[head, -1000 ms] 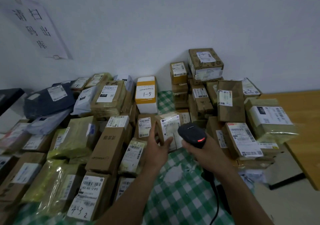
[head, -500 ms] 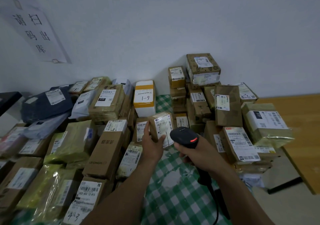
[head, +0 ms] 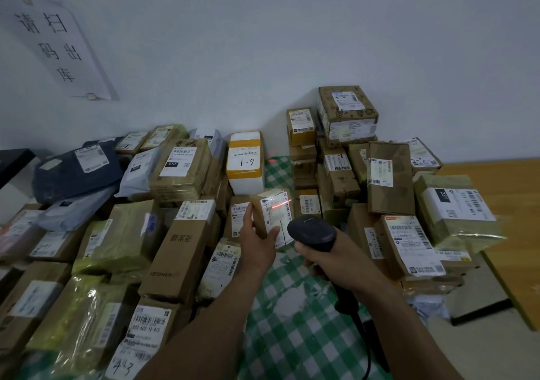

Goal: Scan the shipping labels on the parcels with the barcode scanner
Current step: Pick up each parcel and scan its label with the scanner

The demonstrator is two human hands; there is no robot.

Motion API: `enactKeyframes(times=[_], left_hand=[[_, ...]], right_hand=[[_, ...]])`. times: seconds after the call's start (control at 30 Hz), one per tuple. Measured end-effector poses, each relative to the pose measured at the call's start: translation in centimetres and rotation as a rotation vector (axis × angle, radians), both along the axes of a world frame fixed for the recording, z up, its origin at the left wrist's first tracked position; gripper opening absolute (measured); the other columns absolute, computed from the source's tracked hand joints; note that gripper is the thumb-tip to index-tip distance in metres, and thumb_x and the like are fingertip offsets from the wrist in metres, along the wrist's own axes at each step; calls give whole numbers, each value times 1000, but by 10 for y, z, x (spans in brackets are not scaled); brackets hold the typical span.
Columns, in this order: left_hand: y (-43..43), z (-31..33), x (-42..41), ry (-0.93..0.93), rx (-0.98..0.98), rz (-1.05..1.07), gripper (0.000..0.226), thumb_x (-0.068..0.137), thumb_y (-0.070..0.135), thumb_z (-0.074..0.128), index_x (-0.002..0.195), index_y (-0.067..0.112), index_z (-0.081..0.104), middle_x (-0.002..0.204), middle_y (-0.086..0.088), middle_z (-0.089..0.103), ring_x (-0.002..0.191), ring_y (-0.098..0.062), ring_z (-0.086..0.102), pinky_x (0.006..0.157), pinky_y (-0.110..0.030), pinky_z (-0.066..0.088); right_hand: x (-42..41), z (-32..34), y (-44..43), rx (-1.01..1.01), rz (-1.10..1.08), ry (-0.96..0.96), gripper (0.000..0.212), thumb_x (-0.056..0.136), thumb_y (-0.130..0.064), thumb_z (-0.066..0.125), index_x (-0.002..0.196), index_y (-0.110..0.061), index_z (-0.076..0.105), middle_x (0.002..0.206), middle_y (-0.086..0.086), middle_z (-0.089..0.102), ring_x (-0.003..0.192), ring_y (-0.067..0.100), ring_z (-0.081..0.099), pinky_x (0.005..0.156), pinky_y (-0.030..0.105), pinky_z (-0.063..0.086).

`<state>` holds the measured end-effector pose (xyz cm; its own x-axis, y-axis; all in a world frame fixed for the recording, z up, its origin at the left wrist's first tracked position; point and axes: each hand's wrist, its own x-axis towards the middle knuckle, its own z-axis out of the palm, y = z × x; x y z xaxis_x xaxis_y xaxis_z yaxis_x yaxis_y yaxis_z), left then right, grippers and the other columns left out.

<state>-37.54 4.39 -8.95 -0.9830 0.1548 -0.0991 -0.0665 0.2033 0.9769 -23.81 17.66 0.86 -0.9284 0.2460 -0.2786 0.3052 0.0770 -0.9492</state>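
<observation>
Left hand (head: 257, 245) pinches one small box (head: 261, 218) at centre, thumb on its label (head: 277, 218), tilting that face so the scanner's red line lands across it. Right hand (head: 327, 259) wraps the scanner (head: 311, 233), aimed from the box's 4 o'clock. Count: one scanner, one box lifted, left heap (head: 181, 172) at 9 o'clock, right heap (head: 388, 180) at 3, dozens of parcels.

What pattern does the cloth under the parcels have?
Green and white checks. The cloth shows best in the head view, near the bottom of the picture.
</observation>
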Motion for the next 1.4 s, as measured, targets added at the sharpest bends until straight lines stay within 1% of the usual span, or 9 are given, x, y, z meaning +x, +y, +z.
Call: enactKeyframes(times=[0.13, 0.27, 0.37, 0.53, 0.77, 0.93, 1.03, 1.17, 1.4], left_hand=[[-5, -1, -3, -42, 50, -11, 85, 94, 1, 72, 161, 25, 25, 122, 6, 59, 114, -14, 62, 98, -47, 58], [-15, 10, -28, 18, -16, 29, 75, 95, 13, 74, 156, 32, 36, 131, 5, 61, 113, -7, 62, 82, -20, 58], [-24, 11, -72, 87, -238, -15, 68, 97, 21, 72, 156, 32, 39, 142, 5, 61, 128, -16, 58, 102, -34, 51], [-34, -15, -128, -69, -543, -171, 63, 102, 21, 62, 158, 34, 35, 149, -2, 57, 134, -29, 56, 110, -45, 47], [-40, -50, -150, -222, -688, -255, 63, 105, 21, 52, 162, 31, 27, 157, -6, 47, 140, -31, 48, 116, -46, 40], [-40, -53, -144, -9, -860, -289, 73, 95, 12, 61, 161, 20, 31, 160, -12, 35, 144, -33, 39, 117, -46, 38], [-34, -58, -140, 103, -867, -320, 56, 100, 33, 61, 153, 23, 46, 164, -9, 31, 151, -29, 30, 123, -42, 29], [-34, -60, -135, 60, -959, -423, 56, 99, 38, 62, 152, 29, 48, 168, -8, 24, 154, -30, 23, 123, -42, 28], [-39, -48, -126, 28, -1044, -407, 47, 97, 56, 49, 136, 31, 59, 147, -9, 48, 128, -42, 53, 105, -51, 47]], right_hand=[[-7, -5, -1, -17, -13, 3, 25, 94, -36, 76, 116, -41, 66, 96, -6, 76, 80, 12, 75, 68, 29, 61], [-20, -8, 3, -27, -16, -21, 22, 95, -35, 75, 112, -43, 65, 101, -2, 76, 85, 22, 74, 69, 27, 60], [-38, -12, 5, -39, -23, -43, 27, 95, -31, 75, 120, -36, 65, 103, 1, 75, 88, 20, 73, 65, 20, 58], [-68, -25, 3, -62, -18, -60, 28, 93, -24, 77, 109, -43, 62, 105, -1, 74, 97, 24, 72, 68, 28, 60], [-85, -43, 9, -34, -29, -147, 27, 93, -27, 78, 115, -33, 64, 98, 3, 75, 68, 10, 68, 55, 16, 52], [-91, -52, 12, -36, -42, -183, 30, 92, -28, 78, 119, -31, 64, 97, 1, 74, 63, 5, 68, 53, 16, 50], [-90, -55, 13, -49, -48, -175, 32, 92, -25, 78, 121, -30, 65, 97, 1, 74, 63, 4, 68, 53, 16, 50], [-88, -59, 16, -71, -47, -184, 35, 92, -30, 78, 125, -30, 65, 102, 2, 75, 72, 14, 73, 59, 22, 55], [-74, -64, 25, -107, -89, -174, 38, 92, -31, 78, 127, -29, 64, 107, 0, 75, 92, 24, 75, 78, 46, 62]])
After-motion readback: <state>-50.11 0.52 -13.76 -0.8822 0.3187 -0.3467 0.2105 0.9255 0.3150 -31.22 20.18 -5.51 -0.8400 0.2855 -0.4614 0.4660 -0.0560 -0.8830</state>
